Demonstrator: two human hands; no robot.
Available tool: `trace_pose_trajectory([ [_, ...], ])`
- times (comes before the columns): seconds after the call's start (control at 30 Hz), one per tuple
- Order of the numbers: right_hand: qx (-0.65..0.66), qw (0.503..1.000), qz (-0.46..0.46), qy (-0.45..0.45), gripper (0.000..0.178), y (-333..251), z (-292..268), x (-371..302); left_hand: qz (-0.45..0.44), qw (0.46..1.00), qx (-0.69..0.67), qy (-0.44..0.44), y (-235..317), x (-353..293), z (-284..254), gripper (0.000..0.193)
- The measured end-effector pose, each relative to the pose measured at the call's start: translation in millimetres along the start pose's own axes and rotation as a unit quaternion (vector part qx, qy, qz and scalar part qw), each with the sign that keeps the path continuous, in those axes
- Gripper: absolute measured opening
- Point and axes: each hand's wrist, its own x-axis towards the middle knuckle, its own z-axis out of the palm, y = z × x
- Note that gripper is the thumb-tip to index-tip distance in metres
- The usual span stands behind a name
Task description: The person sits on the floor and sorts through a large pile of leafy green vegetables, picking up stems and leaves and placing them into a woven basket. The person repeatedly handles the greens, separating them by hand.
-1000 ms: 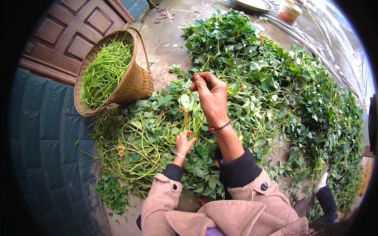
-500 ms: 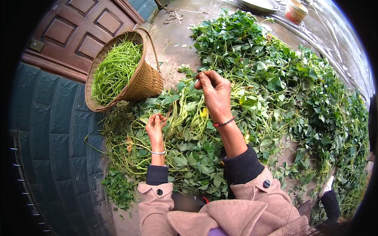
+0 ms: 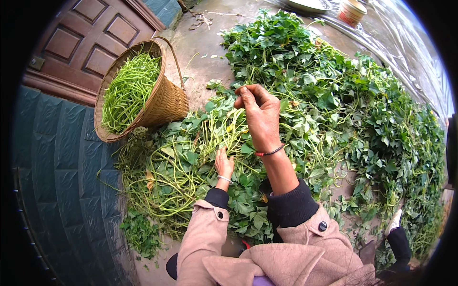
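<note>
My right hand [image 3: 263, 114] is raised over the heap of leafy green vines [image 3: 305, 100], thumb pressed to the curled fingers. Whatever the pinch holds, if anything, is too small to make out. Lower and to its left, my left hand [image 3: 224, 163] reaches down to the pale green stalks [image 3: 217, 136] among the leaves. Its fingers are stretched out with the thumb apart, and I see nothing held in it. A woven basket [image 3: 167, 102] with a handle, tilted in view at the upper left, is full of cut green stems [image 3: 133, 88].
Behind the basket is a brown panelled door [image 3: 102, 40], and a dark tiled wall [image 3: 62, 162] runs down the left. At the far right lie a plastic sheet [image 3: 400, 43], a tub [image 3: 352, 12] and a round pan [image 3: 310, 5]. A shoe [image 3: 394, 223] shows at the lower right.
My left hand has moved right and its fingers have opened out of a pinch, coming down to the stalks. My right hand keeps its pinch, almost unmoved. The view has shifted slightly.
</note>
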Motion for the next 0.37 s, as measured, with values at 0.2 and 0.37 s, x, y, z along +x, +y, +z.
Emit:
trace_pose_trajectory([
  [0.2,-0.003,1.0,0.002,-0.014,0.015,2,-1,0,-0.018,0.996,0.092,0.009,7,-1,-3,0.05],
  [0.37,0.0,1.0,0.008,-0.019,0.014,2,-1,0,-0.007,0.999,-0.01,0.051,-20,3,-8,0.034],
])
